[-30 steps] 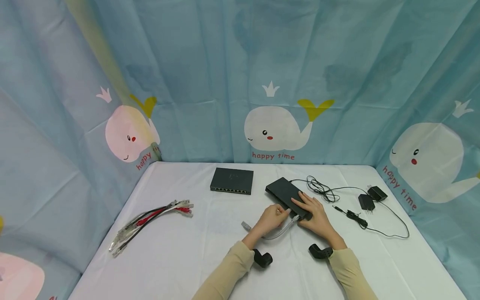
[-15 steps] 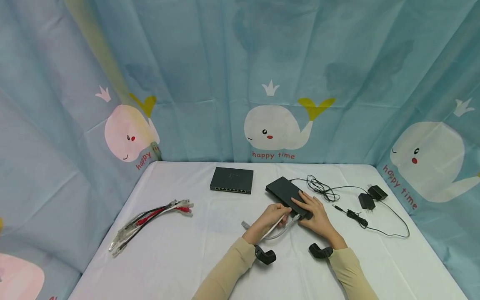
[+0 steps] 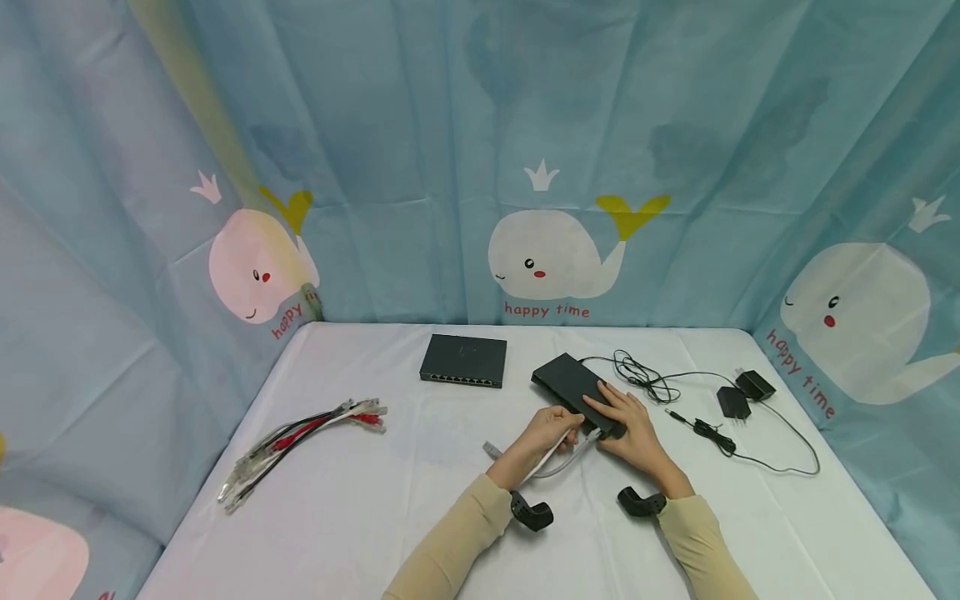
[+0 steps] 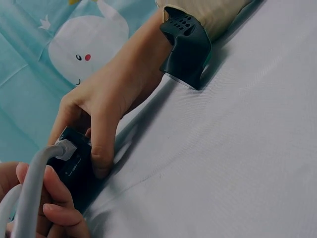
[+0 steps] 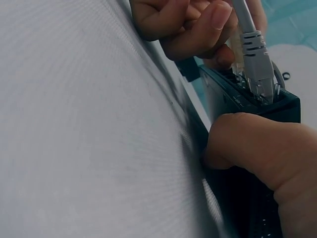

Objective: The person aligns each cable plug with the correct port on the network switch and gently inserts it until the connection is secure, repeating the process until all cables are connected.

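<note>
A black network switch (image 3: 567,385) lies at an angle on the white table, its port end toward the person. My right hand (image 3: 633,429) grips that end, fingers spread over the top and thumb along the side. In the right wrist view, a grey network cable's plug (image 5: 260,72) sits in a port near one corner. Beside it, my left hand (image 3: 543,433) pinches a white network cable (image 3: 551,454) close to the port edge. Its fingers partly hide that cable's plug. One loose grey cable plug (image 3: 492,451) shows beyond the left wrist.
Another black switch (image 3: 463,361) stands to the left rear. Several black, red and white cables (image 3: 303,442) lie bundled at far left. To the right are two black power adapters (image 3: 733,403) (image 3: 754,386) with a coiled cord (image 3: 637,375). Patterned curtains (image 3: 465,167) surround the table.
My left hand has turned slightly and shifted a little right at the port edge, and the white cable now shows running back from its fingers. The right hand and switch stay put.
</note>
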{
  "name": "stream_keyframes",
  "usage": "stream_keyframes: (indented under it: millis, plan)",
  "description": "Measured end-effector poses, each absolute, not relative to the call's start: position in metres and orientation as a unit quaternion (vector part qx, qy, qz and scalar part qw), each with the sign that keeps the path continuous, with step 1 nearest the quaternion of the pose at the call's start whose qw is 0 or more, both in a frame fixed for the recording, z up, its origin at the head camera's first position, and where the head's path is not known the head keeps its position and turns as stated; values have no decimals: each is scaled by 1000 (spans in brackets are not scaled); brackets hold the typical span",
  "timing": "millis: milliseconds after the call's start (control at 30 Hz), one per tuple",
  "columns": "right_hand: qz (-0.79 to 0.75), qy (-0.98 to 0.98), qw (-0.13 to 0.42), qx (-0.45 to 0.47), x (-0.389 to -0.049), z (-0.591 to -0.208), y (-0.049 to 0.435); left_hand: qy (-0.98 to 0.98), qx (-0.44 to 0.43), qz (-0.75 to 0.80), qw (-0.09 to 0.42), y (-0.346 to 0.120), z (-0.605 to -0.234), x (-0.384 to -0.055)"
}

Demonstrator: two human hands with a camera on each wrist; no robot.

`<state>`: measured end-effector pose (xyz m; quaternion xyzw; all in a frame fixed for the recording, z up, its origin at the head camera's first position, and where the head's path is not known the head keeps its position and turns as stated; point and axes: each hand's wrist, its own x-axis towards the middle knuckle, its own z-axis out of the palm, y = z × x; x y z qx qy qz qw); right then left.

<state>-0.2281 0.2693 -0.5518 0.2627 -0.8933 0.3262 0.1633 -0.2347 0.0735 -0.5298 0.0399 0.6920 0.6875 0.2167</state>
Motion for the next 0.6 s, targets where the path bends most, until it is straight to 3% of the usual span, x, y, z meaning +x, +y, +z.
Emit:
stream_keyframes:
  millis: [600]
  plan:
    - [317,-897,165,260,-230,-553,270,683,46,695,221,74,-531,-235]
